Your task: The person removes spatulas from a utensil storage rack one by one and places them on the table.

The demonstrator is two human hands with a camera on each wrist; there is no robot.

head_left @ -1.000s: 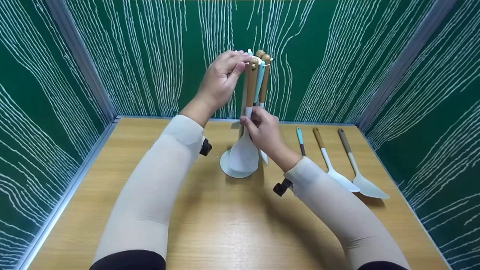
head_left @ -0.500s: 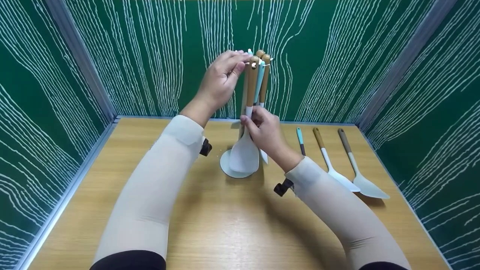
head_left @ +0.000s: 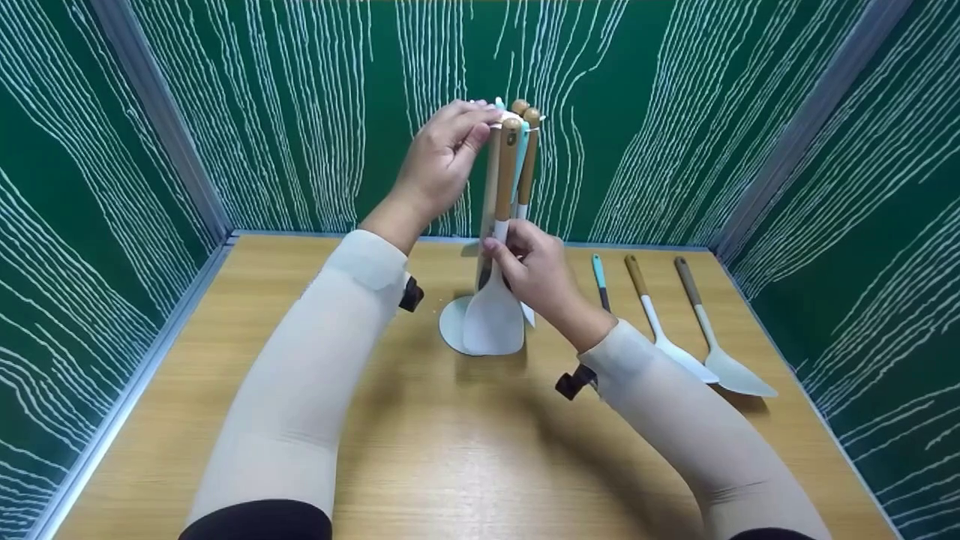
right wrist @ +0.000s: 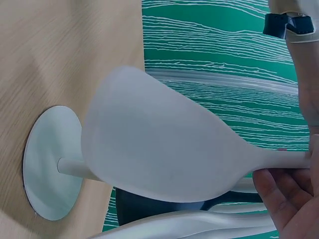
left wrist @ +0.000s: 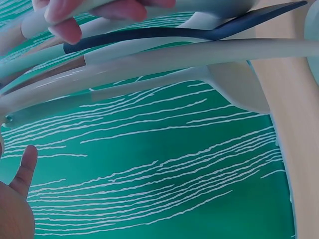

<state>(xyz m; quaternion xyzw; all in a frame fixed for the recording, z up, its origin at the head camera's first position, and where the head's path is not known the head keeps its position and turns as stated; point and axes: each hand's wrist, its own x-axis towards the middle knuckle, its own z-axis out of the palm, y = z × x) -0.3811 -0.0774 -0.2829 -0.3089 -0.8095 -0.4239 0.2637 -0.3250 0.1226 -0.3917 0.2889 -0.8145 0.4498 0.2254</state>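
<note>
My right hand (head_left: 541,270) pinches the white neck of a spatula (head_left: 493,322), upright at the front of a utensil stand, its wooden handle at the top. In the right wrist view the spatula's broad white blade (right wrist: 164,139) hangs in front of the stand's round pale base (right wrist: 52,164). The fingers of my left hand (head_left: 442,154) rest on the top of the stand, and its thumb (left wrist: 26,172) points away straight in the left wrist view. Several other utensils hang around the stand's post, among them a dark-headed one (left wrist: 144,33) and a teal handle (head_left: 522,161).
On the wooden table (head_left: 442,450) to the right lie a teal-handled utensil (head_left: 600,277), a white spatula with a wooden handle (head_left: 656,322) and a grey-brown-handled turner (head_left: 720,352). Green walls (head_left: 300,112) with white lines enclose the table's back and sides.
My right hand has drawn the spatula slightly down, right and toward me; the hook that showed in its handle hole no longer shows there. My left hand has stayed still.
</note>
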